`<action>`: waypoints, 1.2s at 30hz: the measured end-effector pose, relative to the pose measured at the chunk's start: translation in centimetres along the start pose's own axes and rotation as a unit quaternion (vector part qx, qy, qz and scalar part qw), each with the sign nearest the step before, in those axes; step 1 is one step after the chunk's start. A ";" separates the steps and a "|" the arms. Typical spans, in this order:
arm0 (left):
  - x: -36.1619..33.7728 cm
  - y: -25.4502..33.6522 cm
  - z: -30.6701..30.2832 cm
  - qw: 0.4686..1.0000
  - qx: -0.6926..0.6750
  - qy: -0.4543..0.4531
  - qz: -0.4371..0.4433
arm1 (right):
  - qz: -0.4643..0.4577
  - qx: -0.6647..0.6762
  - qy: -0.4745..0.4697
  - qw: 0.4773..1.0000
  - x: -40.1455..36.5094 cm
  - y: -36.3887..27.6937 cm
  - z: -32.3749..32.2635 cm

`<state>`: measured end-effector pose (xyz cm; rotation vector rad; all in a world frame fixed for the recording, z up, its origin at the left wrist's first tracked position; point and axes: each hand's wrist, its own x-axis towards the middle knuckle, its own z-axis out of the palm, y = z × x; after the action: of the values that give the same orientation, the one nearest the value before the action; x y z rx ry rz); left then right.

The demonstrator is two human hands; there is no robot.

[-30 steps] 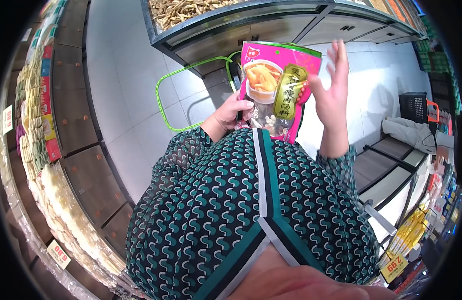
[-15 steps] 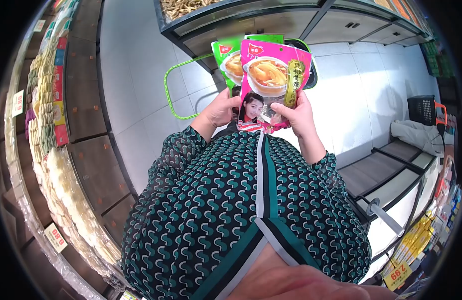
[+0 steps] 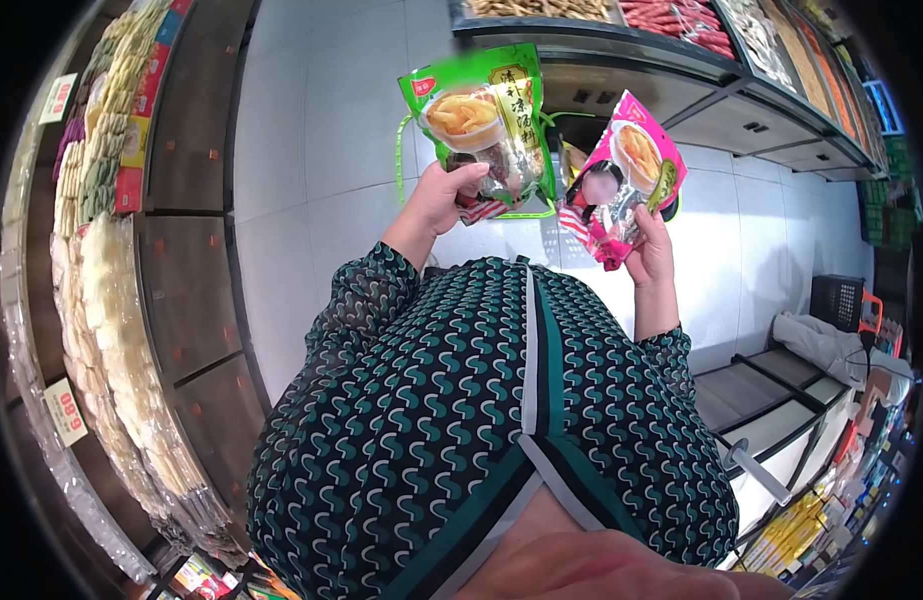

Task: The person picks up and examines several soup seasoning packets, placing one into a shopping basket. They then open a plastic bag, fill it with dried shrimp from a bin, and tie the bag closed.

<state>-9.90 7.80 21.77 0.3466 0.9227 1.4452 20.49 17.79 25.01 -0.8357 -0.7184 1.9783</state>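
Observation:
My left hand grips a green soup-mix packet by its lower left edge, thumb on the front. A bowl of soup is printed on it, with a clear window below. On the other side, my right hand is closed round the lower right edge of a pink soup-mix packet, which tilts to the right. The two packets are apart, with both fronts facing me. Behind them, partly hidden, is a shopping basket with a bright green rim.
Shelves of bagged dry noodles line the left, with a price tag. A display counter with bins of dried goods and red sausages stands ahead. At right are a black basket and a low rack.
The packets, overlapped before, are now apart. The green one has come into full view on the left; the pink one has moved right and tilted. The view has shifted, showing more of the counter.

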 end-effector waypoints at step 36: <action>6.5 0.9 2.1 0.995 0.039 0.062 0.075 | 0.032 0.114 0.125 0.985 2.3 4.0 -3.8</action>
<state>-9.89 14.67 21.56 0.3946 1.0737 1.5849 20.61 18.51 19.09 -0.9543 -0.3163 1.9222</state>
